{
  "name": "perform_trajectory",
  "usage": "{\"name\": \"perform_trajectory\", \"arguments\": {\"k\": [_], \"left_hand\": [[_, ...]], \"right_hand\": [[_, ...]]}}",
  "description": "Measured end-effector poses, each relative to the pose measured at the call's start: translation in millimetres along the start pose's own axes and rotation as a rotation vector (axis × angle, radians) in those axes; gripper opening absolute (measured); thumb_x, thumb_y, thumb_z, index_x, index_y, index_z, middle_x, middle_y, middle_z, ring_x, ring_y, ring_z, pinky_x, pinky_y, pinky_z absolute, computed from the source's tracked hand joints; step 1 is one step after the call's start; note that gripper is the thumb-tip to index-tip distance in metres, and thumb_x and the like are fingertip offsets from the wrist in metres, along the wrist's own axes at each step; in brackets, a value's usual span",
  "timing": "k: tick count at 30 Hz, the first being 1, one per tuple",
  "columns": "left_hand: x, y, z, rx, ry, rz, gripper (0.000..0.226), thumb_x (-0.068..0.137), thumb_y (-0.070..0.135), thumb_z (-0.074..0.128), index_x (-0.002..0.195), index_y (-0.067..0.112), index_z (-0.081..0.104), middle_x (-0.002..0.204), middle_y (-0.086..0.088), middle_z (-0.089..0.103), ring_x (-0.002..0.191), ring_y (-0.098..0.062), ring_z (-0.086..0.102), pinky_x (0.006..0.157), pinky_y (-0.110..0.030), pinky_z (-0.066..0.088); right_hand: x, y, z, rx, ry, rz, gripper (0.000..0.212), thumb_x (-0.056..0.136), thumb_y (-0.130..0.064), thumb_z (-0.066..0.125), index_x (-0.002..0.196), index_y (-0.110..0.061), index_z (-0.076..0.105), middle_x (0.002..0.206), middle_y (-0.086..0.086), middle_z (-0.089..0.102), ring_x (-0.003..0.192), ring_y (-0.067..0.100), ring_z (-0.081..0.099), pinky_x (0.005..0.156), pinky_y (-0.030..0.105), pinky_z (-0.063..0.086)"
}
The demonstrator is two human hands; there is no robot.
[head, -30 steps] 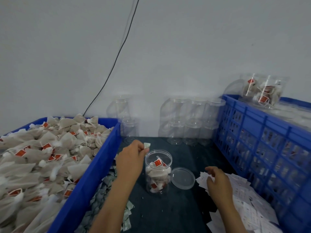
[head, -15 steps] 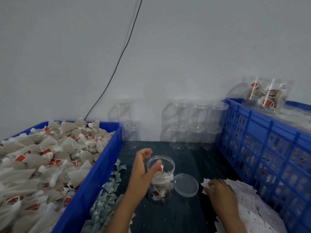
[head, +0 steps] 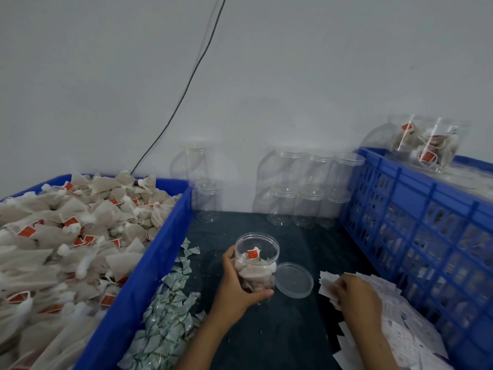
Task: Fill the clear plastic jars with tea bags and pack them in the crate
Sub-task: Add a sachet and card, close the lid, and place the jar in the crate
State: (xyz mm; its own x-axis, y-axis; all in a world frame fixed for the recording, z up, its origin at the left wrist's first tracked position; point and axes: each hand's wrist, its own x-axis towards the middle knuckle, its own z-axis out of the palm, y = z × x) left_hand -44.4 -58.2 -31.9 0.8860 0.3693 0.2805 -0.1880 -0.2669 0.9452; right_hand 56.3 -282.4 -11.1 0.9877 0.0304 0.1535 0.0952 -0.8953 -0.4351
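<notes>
While my left hand grips the part-filled jar on the bench, right-hand fingers pinch white slips; filling nearly done. Next: slip in, lid on.

packing workshop: blue crates, stacked jars.

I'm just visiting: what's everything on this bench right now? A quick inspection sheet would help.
Surface: dark mat, bare in the middle.
Job's things: open jar part filled with tea bags; its lid lies beside it; blue bin of tea bags; blue crate with filled jars on top; empty jars stacked at the wall.
Clutter: small sachets; white paper slips.
Hands: left hand grips the jar; right hand rests on the slips.
Cables: black cable down the wall.
Surroundings: plain grey wall.
</notes>
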Motion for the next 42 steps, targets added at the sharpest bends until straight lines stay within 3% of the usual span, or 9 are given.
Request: {"name": "perform_trajectory", "arguments": {"k": [6, 10, 13, 16, 22, 28, 30, 35, 42], "left_hand": [[-0.2, -2.3, 1.2, 0.017, 0.022, 0.017, 0.098, 0.06, 0.017, 0.091, 0.13, 0.041, 0.027, 0.128, 0.018, 0.048, 0.117, 0.002, 0.05, 0.084, -0.006, 0.044], [0.0, -3.3, 1.5, 0.012, 0.028, 0.025, 0.1, 0.059, 0.016, 0.091, 0.133, 0.038, 0.028, 0.127, 0.018, 0.049, 0.115, 0.001, 0.051, 0.083, -0.005, 0.044], [-0.3, -3.8, 2.3, 0.007, 0.034, 0.03, 0.096, 0.059, 0.014, 0.091, 0.129, 0.04, 0.029, 0.125, 0.021, 0.048, 0.113, 0.005, 0.05, 0.08, -0.002, 0.043], [-0.4, -3.7, 2.7, 0.002, 0.038, 0.033, 0.093, 0.059, 0.012, 0.091, 0.125, 0.041, 0.031, 0.123, 0.023, 0.048, 0.112, 0.006, 0.05, 0.08, -0.002, 0.043], [-1.4, -3.8, 2.5, 0.003, 0.035, 0.041, 0.098, 0.06, 0.01, 0.09, 0.131, 0.038, 0.028, 0.124, 0.022, 0.047, 0.114, 0.004, 0.05, 0.082, -0.002, 0.042], [-1.5, -3.8, 2.1, 0.009, 0.033, 0.041, 0.099, 0.06, 0.011, 0.091, 0.131, 0.039, 0.028, 0.126, 0.02, 0.047, 0.115, 0.0, 0.051, 0.084, -0.004, 0.043], [-1.5, -4.0, 1.9, 0.01, 0.032, 0.04, 0.1, 0.06, 0.013, 0.091, 0.133, 0.037, 0.028, 0.126, 0.02, 0.048, 0.116, 0.0, 0.051, 0.084, -0.005, 0.044], [-2.1, -3.7, 1.5, 0.009, 0.031, 0.044, 0.096, 0.06, 0.012, 0.091, 0.128, 0.041, 0.029, 0.123, 0.021, 0.049, 0.111, 0.007, 0.051, 0.082, -0.004, 0.043], [-2.5, -6.8, 1.3, 0.007, -0.018, 0.021, 0.104, 0.06, 0.009, 0.09, 0.131, 0.041, 0.022, 0.126, 0.021, 0.046, 0.106, 0.014, 0.053, 0.078, -0.006, 0.046]], "right_hand": [[-5.2, -6.5, -12.8, 0.047, -0.128, -0.002, 0.035, 0.087, -0.042, 0.065, 0.067, -0.015, 0.062, 0.066, -0.001, 0.065, 0.062, 0.012, 0.06, 0.06, 0.027, 0.046], [-4.9, 1.3, -13.9, 0.14, -0.162, -0.027, 0.036, 0.093, -0.023, 0.061, 0.058, -0.016, 0.055, 0.068, 0.003, 0.064, 0.065, 0.016, 0.063, 0.062, 0.03, 0.049], [-7.3, 6.4, -14.4, 0.117, -0.141, -0.061, 0.038, 0.092, -0.01, 0.057, 0.056, -0.024, 0.054, 0.063, -0.009, 0.059, 0.055, -0.003, 0.054, 0.05, 0.014, 0.038], [-7.9, 6.4, -11.8, 0.103, -0.14, -0.05, 0.039, 0.091, -0.009, 0.057, 0.057, -0.026, 0.05, 0.059, -0.01, 0.055, 0.051, -0.001, 0.052, 0.046, 0.014, 0.035], [-7.0, 3.2, -12.5, 0.128, -0.136, 0.007, 0.017, 0.084, -0.024, 0.072, 0.069, -0.018, 0.066, 0.064, -0.005, 0.067, 0.06, 0.009, 0.062, 0.058, 0.025, 0.047], [-5.4, 6.8, -12.2, 0.192, -0.149, 0.001, 0.03, 0.075, -0.035, 0.08, 0.068, -0.011, 0.063, 0.069, 0.001, 0.069, 0.066, 0.014, 0.066, 0.063, 0.033, 0.05], [-5.2, 8.7, -11.4, 0.206, -0.117, -0.024, 0.028, 0.082, -0.036, 0.073, 0.07, -0.012, 0.068, 0.063, -0.003, 0.066, 0.057, 0.008, 0.061, 0.054, 0.026, 0.045], [-3.5, 12.9, -4.5, 0.264, -0.079, -0.025, 0.023, 0.091, -0.021, 0.065, 0.069, -0.013, 0.066, 0.068, 0.003, 0.068, 0.065, 0.018, 0.067, 0.07, 0.037, 0.054], [-1.5, 13.3, 0.2, 0.34, 0.109, -0.028, 0.022, 0.089, -0.012, 0.066, 0.07, -0.024, 0.063, 0.075, -0.008, 0.061, 0.07, 0.006, 0.056, 0.062, 0.029, 0.043]]}}
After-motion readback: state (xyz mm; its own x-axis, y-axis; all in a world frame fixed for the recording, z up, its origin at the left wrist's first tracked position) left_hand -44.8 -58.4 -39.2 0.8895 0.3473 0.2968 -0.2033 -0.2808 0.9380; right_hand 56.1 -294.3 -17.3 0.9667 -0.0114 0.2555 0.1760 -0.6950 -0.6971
